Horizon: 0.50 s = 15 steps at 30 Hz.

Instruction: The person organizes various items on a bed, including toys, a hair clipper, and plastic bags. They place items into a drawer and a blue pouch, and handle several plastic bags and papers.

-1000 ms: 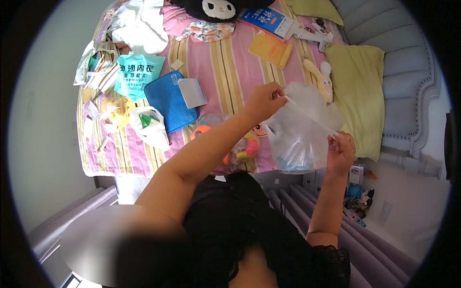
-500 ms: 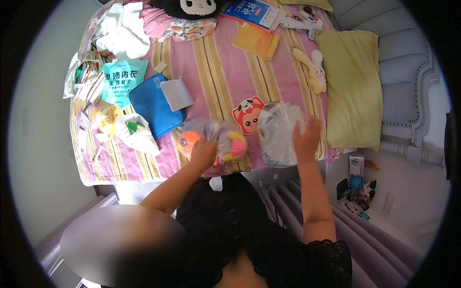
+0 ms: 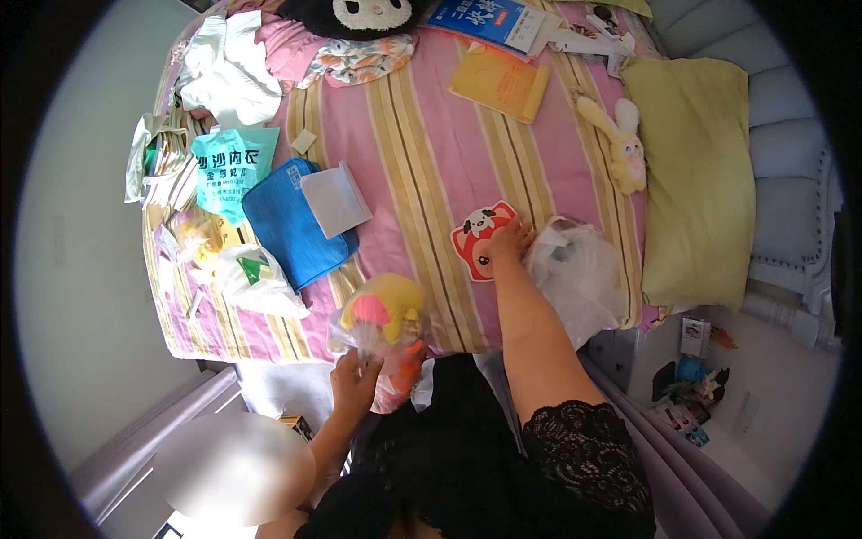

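Observation:
My left hand [image 3: 356, 382] is closed on the gathered part of a clear plastic bag [image 3: 339, 334], low at the bed's near edge. Inside the bag are a yellow and pink plush toy [image 3: 388, 305] and something orange [image 3: 406, 366]. My right arm stretches forward, and my right hand [image 3: 512, 242] lies over the right side of a red fox-face cutout [image 3: 471, 244], fingers spread and partly hidden. Just right of that hand, a whitish translucent plastic bag [image 3: 577, 283] rests on the bed, apart from the cutout.
The striped bedspread [image 3: 440, 189] carries a blue zip case [image 3: 292, 220] with a white booklet [image 3: 334, 199], a teal bag [image 3: 232, 171], and a white bag [image 3: 260, 280] at left. At right are a yellow plush rabbit [image 3: 624, 148] and a green pillow [image 3: 691, 180]. A yellow envelope [image 3: 498, 81] lies farther back.
My left hand has drawn the bag of plush toys toward me and turned it more upright. My right hand has left the whitish bag and moved left onto the red cutout.

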Each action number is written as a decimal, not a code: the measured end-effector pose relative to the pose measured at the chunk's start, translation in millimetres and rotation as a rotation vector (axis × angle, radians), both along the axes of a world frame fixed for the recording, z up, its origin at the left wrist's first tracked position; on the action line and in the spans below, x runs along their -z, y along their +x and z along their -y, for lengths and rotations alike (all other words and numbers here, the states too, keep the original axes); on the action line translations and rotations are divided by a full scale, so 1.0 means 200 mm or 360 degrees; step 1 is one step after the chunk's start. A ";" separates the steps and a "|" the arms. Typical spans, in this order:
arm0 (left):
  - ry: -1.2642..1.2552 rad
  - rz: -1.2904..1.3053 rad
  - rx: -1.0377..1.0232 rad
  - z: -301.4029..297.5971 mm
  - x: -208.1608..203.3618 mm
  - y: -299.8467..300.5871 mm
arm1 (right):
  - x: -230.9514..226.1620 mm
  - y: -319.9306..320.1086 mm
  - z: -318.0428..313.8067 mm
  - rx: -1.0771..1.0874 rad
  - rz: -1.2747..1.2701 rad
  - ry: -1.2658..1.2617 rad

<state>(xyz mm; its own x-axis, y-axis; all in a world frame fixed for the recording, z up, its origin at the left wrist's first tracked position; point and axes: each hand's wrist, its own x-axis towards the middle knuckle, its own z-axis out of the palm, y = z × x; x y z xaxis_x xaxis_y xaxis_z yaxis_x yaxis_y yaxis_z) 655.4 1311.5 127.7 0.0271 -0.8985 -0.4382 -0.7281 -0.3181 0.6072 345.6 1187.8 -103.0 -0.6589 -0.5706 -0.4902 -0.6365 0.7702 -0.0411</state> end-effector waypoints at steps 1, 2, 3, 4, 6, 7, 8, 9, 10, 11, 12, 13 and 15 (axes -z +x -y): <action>0.0014 -0.0073 -0.0062 0.00 -0.01 0.00 | -0.19 -0.02 0.02 -0.0001 0.0070 0.0078; 0.0028 -0.0145 -0.0120 0.00 -0.02 0.00 | -0.28 -0.03 0.03 0.0001 0.0140 0.0156; 0.0045 -0.0218 -0.0174 0.00 -0.02 0.00 | -0.10 -0.09 0.03 0.0022 0.0104 -0.0173; 0.0051 -0.0222 -0.0168 0.01 -0.02 0.00 | -0.15 -0.09 0.03 -0.0070 0.0183 -0.0269; 0.0054 -0.0223 -0.0166 0.04 -0.02 0.00 | -0.34 -0.03 0.07 -0.0264 0.0344 -0.0467; 0.0061 -0.0300 -0.0153 0.07 -0.03 -0.02 | -0.43 -0.03 0.09 -0.0344 0.0327 -0.0722; 0.0066 -0.0379 -0.0142 0.10 -0.05 -0.05 | -0.56 -0.03 0.11 -0.0246 0.0326 -0.0940; 0.0076 -0.0458 -0.0124 0.14 -0.08 -0.09 | -0.73 -0.04 0.11 -0.0142 0.0320 -0.1156; -0.0006 -0.0531 -0.0101 0.17 -0.09 -0.13 | -0.90 -0.05 0.09 -0.0032 0.0304 -0.1376; -0.0088 -0.0614 -0.0066 0.20 -0.09 -0.17 | -1.07 -0.09 0.03 0.0035 0.0486 -0.1623; -0.0169 -0.0701 -0.0016 0.24 -0.10 -0.22 | -1.15 -0.12 -0.05 0.0267 0.0754 -0.1777; -0.0238 -0.0714 0.0070 0.29 -0.09 -0.26 | -1.22 -0.15 -0.15 0.0503 0.1008 -0.1933; -0.0351 -0.0741 0.0257 0.36 -0.03 -0.33 | -1.20 -0.23 -0.36 0.0874 0.1266 -0.2123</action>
